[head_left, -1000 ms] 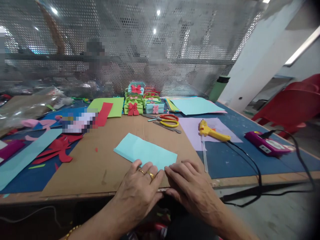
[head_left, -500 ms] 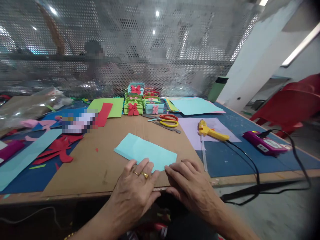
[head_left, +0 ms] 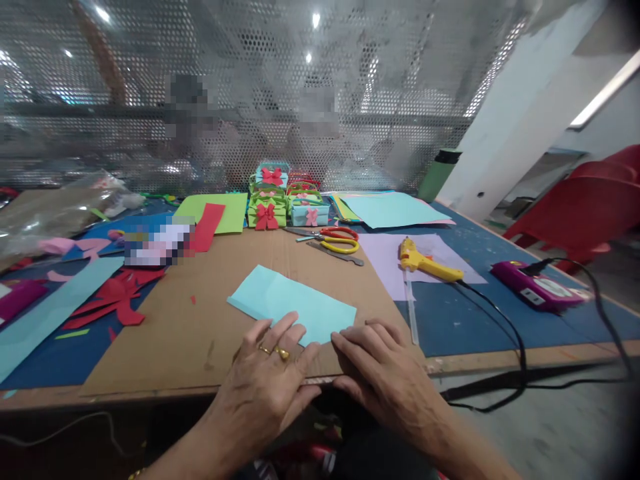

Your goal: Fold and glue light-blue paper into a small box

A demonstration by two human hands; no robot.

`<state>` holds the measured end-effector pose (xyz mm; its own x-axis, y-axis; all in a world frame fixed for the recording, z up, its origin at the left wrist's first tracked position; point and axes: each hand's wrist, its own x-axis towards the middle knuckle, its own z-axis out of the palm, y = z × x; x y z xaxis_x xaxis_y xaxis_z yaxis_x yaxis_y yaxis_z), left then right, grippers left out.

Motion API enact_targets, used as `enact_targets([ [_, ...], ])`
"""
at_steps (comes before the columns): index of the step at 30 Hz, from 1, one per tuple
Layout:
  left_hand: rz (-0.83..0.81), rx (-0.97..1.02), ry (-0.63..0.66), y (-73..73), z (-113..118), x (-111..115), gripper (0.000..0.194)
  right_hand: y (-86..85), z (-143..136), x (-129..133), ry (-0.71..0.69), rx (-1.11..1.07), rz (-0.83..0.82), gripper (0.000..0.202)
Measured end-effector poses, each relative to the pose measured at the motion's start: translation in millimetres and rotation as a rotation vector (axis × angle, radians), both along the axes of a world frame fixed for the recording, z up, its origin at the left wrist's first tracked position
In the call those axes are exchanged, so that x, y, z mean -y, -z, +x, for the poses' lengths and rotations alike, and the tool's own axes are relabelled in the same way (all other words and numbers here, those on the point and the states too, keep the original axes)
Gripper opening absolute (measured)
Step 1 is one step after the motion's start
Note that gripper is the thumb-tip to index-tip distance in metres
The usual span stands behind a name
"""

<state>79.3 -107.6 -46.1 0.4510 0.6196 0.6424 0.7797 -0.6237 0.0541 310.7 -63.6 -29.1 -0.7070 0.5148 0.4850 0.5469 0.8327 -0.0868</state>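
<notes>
A folded sheet of light blue paper (head_left: 295,297) lies slanted on the brown cardboard in front of me, with a crease near its left end. My left hand (head_left: 273,367), wearing gold rings, rests palm down with its fingers spread over the sheet's near edge. At the sheet's near right corner my right hand (head_left: 377,363) lies with fingers stretched side by side, fingertips touching the paper. Its thumb hangs by the table's front edge. Neither hand lifts the sheet. Beyond it lie scissors (head_left: 340,240) with red and yellow handles and a dark flat blade (head_left: 337,253).
Small paper baskets with bows (head_left: 267,213) stand at the back, beside stacked coloured sheets (head_left: 395,210). To the right are a yellow glue gun (head_left: 430,267), its cord and a purple power strip (head_left: 537,287). Red paper scraps (head_left: 117,297) and a long blue strip (head_left: 60,313) lie left.
Both hands stay at the near edge of the blue paper. My left hand has shifted very slightly left; the whole view has moved a little.
</notes>
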Motion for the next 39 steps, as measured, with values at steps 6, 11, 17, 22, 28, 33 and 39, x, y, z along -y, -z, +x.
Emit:
enact_targets([
  [6,0.040,0.006,0.002,-0.8,-0.8,4.2,0.033,0.5,0.6,-0.3,0.005,0.013,0.012,0.037],
  [11,0.011,0.041,0.002,0.0,-0.8,4.9,0.030,1.7,0.5,-1.5,0.003,0.012,0.006,0.039],
  [17,-0.016,0.041,0.008,1.1,-1.9,4.2,0.034,2.4,0.2,-2.6,-0.012,-0.011,0.015,0.038],
  [22,-0.012,0.043,0.003,3.1,-2.3,4.8,0.038,2.2,0.9,-2.1,-0.008,0.006,0.026,0.040],
  [28,0.009,0.055,0.005,4.3,-0.9,4.5,0.037,2.0,0.8,-2.6,0.001,0.004,0.035,0.039],
  [33,-0.009,0.054,0.009,-2.0,1.1,3.7,0.031,0.0,0.8,-2.4,0.002,-0.004,0.012,0.038],
  [39,-0.025,-0.067,0.078,-9.8,-2.6,-1.1,0.043,-2.4,0.6,0.1,0.000,0.037,0.027,0.038],
])
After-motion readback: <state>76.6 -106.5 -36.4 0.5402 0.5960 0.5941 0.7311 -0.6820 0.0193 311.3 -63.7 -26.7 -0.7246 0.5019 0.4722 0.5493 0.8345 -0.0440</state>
